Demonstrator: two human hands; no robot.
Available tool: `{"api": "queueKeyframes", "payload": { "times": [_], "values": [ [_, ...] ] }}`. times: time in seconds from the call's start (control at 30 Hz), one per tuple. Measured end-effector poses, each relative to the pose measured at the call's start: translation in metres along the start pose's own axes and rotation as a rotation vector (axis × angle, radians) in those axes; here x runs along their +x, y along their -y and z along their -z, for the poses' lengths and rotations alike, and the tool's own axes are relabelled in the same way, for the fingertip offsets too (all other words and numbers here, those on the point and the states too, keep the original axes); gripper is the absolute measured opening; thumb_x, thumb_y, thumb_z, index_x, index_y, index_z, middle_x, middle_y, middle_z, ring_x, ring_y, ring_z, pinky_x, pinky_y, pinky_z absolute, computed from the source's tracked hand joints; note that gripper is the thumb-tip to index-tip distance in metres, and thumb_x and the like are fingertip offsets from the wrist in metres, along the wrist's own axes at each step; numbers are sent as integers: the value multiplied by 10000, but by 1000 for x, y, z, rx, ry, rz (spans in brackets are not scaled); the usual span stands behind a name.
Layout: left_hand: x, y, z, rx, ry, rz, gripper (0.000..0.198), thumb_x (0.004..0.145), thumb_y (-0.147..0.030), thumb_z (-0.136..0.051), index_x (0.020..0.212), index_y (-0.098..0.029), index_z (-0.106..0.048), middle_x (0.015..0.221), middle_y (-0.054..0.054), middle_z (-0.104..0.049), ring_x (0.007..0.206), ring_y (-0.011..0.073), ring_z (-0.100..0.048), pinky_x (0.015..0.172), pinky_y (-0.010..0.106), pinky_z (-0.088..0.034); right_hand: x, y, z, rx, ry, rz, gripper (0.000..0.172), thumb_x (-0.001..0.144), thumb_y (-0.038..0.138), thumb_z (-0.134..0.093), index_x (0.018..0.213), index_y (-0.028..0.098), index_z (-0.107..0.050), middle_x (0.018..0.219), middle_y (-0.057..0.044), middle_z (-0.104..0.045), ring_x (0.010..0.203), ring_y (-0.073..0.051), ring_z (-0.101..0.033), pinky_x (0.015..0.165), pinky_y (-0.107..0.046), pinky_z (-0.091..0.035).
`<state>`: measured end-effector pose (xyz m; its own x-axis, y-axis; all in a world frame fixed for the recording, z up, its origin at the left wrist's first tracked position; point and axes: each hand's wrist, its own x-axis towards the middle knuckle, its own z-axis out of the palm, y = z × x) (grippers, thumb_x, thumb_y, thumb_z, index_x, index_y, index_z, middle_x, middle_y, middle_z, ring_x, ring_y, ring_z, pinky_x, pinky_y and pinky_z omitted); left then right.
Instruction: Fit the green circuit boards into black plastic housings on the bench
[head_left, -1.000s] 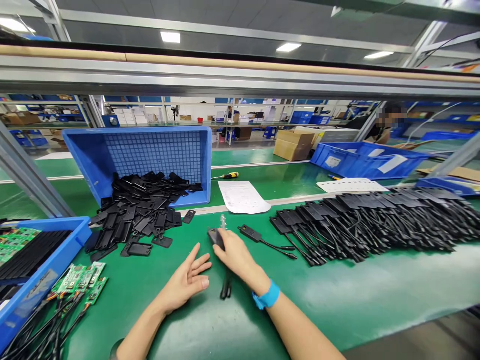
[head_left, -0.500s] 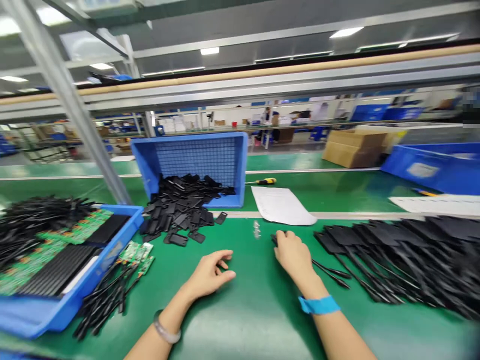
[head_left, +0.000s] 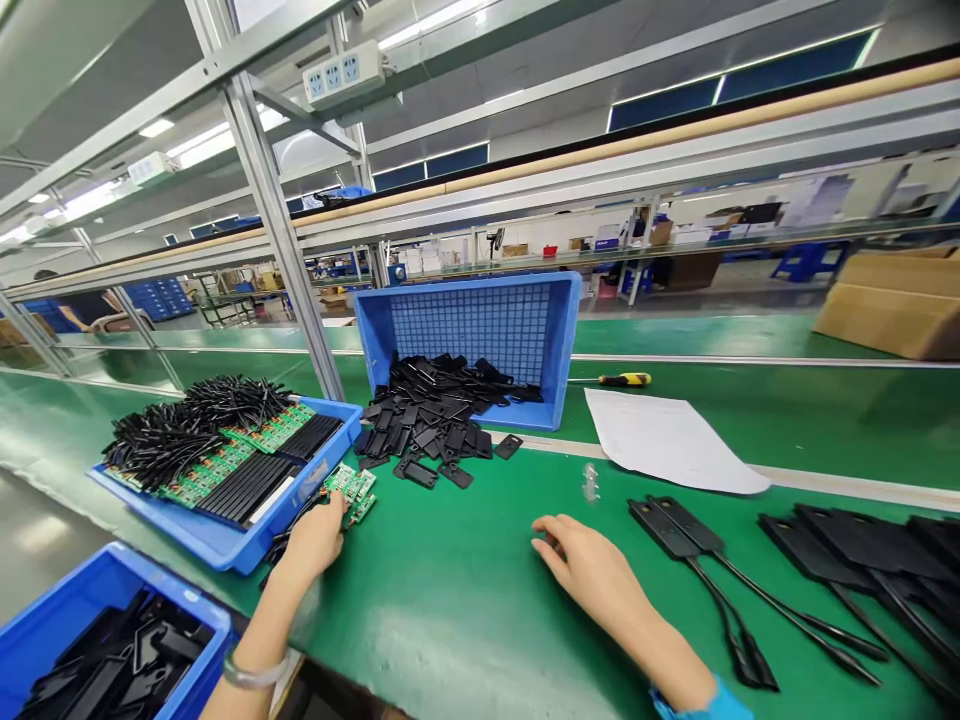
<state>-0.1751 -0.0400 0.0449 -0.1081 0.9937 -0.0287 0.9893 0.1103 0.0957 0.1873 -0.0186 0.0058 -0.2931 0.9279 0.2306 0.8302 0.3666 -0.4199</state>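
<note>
My left hand [head_left: 316, 538] is at the small pile of green circuit boards [head_left: 354, 488] with black leads, on the left of the bench. Its fingers are closed at the edge of a board, and the palm side is hidden. My right hand [head_left: 592, 572] rests over the green bench with fingers loosely bent and apart, holding nothing. To its right lie two flat black cased units [head_left: 675, 527] with thin black cables. Small clear pieces [head_left: 591, 482] sit just beyond the right hand. Many flat black covers [head_left: 442, 430] spill from a tipped blue crate [head_left: 570, 350].
A blue tray [head_left: 349, 425] of boards and black leads stands at left, above a blue bin [head_left: 217, 625] of black parts. More black cased units [head_left: 855, 545] lie at far right. A paper sheet [head_left: 671, 440] and a yellow-black screwdriver [head_left: 624, 380] lie behind.
The view has turned left. My right hand has let go of the black units, which now lie on the bench. My left hand has moved left to the circuit boards.
</note>
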Motion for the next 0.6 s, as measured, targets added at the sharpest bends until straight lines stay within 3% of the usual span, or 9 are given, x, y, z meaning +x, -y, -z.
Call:
{"api": "queueKeyframes", "payload": {
  "times": [0.07,0.17,0.23,0.3,0.37,0.5,0.53,0.6],
  "values": [
    [0,18,0,-139,-85,-13,271,746,-80,-462,1004,-165,-464,745,55,-630,744,226,-643,699,322,-471,0,5,2,95,12,-10,226,836,263,-415,869,215,-633,792,-59,-650,685,-217,-610,594,-312,-414],
    [3,37,7,-558,-443,30,255,795,-316,-493,1015,-198,-442,765,12,-595,684,182,-613,660,296,-492,0,10,2,307,52,-8,213,821,273,-443,851,207,-643,758,-47,-653,679,-210,-598,615,-310,-419],
    [4,37,15,-831,-693,99,389,728,-442,-579,1000,-198,-446,810,14,-573,685,167,-594,628,278,-501,0,14,0,490,107,-2,197,813,312,-492,835,204,-655,738,-39,-655,665,-203,-591,600,-299,-419],
    [4,22,22,-1028,-765,122,471,656,-468,-656,984,-191,-461,831,15,-559,682,154,-578,576,246,-492,-1,19,-3,678,192,-2,214,807,376,-548,821,200,-669,732,-38,-660,665,-203,-592,590,-292,-426],
    [2,-7,23,-1128,-597,47,469,655,-448,-683,990,-180,-495,818,14,-560,677,148,-574,539,226,-479,-2,25,-5,879,272,-16,285,795,459,-606,877,196,-680,810,-55,-679,751,-217,-613,646,-305,-458],
    [10,-73,6,-1029,-2,-326,335,825,-358,-538,1096,-162,-557,910,76,-625,807,196,-628,660,297,-528,-5,36,-12,1382,346,-156,638,732,590,-685,1234,227,-534,1139,-113,-624,1024,-226,-590,868,-365,-467],
    [18,-85,-1,-914,38,-403,313,849,-287,-495,1128,-160,-556,988,103,-636,889,214,-628,737,330,-527,-6,37,-14,1489,347,-214,701,726,603,-688,1282,229,-482,1153,-120,-613,1019,-216,-594,871,-366,-471],
    [39,-97,-11,-581,-52,-477,401,824,-109,-441,1214,-149,-521,1187,152,-590,1097,252,-559,919,408,-456,-5,36,-16,1586,301,-329,732,720,590,-702,1291,210,-447,1063,-111,-638,889,-186,-624,767,-323,-503]
  ]
}}
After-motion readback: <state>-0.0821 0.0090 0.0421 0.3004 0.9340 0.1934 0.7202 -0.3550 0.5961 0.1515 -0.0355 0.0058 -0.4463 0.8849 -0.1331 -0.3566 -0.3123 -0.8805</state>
